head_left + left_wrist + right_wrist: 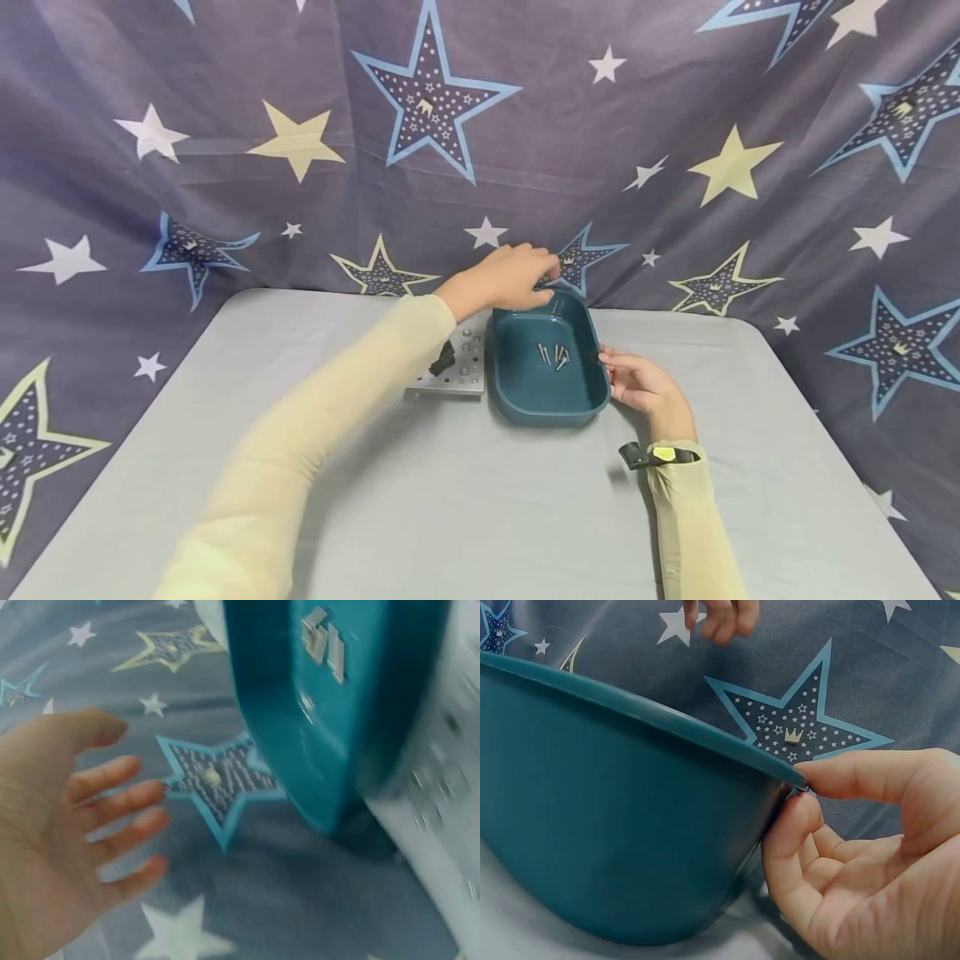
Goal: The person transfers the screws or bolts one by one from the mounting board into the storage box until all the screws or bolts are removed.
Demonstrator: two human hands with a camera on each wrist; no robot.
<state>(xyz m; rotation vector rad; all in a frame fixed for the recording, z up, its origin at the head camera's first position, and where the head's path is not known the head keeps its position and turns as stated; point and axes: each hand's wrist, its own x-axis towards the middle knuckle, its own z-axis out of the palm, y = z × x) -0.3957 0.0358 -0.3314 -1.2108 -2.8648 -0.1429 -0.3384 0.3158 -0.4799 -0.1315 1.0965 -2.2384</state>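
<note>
A teal plastic tub [551,408] with rounded corners stands on the table. Several thin metal pins or screws [561,357] lie loose on its floor. My right hand [643,385] pinches the tub's right rim between thumb and forefinger, as the right wrist view shows up close. Over the tub's far end hovers my left hand [517,277], its fingers [135,799] apart and loosely bent, holding nothing. Left of the tub lies a silver metal plate [467,379] with holes and small round studs, partly covered by the left forearm.
The pale table [480,517] runs back to a dark curtain [600,167] printed with stars. A black device on a strap [637,455] sits at my right wrist; another black piece [442,360] shows beneath my left wrist, over the plate.
</note>
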